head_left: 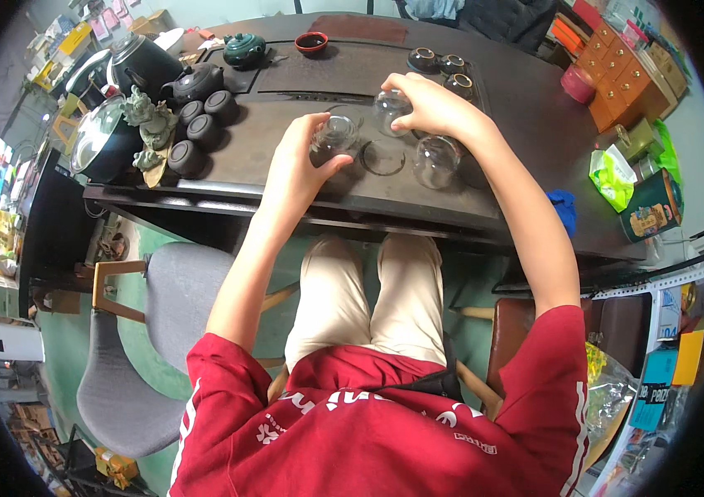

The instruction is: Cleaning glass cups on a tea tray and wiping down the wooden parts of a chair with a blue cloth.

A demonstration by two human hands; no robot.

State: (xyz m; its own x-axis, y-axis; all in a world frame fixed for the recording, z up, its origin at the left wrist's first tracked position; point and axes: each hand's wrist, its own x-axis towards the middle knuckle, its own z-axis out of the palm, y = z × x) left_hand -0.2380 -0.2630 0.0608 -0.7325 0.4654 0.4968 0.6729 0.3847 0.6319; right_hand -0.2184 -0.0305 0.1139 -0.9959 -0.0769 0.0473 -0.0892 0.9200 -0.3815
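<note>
1. Nearest to the person, the left hand (298, 161) was curled around a small clear glass cup (333, 137), its grip closed on the cup's side, just above the dark tabletop (526, 124). Whether the base touched the surface could not be told. Judged risk: smooth glass held by fingertips could slip and knock the tabletop edge, which lay close below the wrist.

2. Just beside it, a glass ring or lid (382, 157) lay flat on the tabletop between the two hands. A cup set down on its rim would probably sit tilted and tip.

3. A third glass vessel (436, 160) stood free under the right forearm. Judged risk: a lowered or withdrawn forearm could brush it over; it was the item most exposed.

4. The right hand (426, 103) covered a second glass cup (391, 108) from above, grip clasped over its top. With both hands loaded, neither was free to catch a fall.

5. Farther out, three small dark teacups (443, 70) stood near the right hand's knuckles; a forward reach could nudge them together.

6. To the left, four round black coasters (203, 124), a dark teapot (194, 83) and a figurine (151, 124) stood well apart from the hands; low risk.

7. Farthest, a green teapot (244, 50) and red bowl (311, 41) sat beyond reach; no hazard noted.
</note>
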